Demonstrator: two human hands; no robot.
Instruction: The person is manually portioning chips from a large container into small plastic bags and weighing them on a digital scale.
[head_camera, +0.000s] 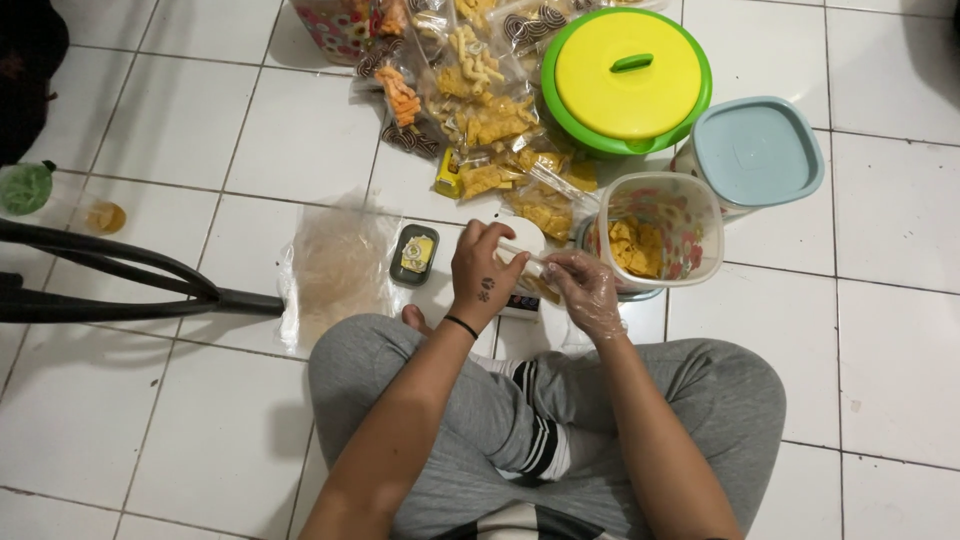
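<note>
Both hands pinch a small clear bag: left hand (483, 272), gloved right hand (585, 290) beside the tub of chips (655, 235), seemingly filling it; sealing likely needs steady fingers.

Chips (636, 247) in tub (700, 215), snack bags (480, 110) behind, lidded pot (627, 78) beyond.

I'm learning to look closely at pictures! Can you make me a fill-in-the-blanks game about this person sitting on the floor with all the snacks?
1. The round container has a ____ lid with a green handle.
2. The right hand wears a clear plastic ____.
3. The left hand has a black ____ round its wrist.
4. The open tub holds yellow ____.

Missing words: yellow; glove; band; chips
</note>
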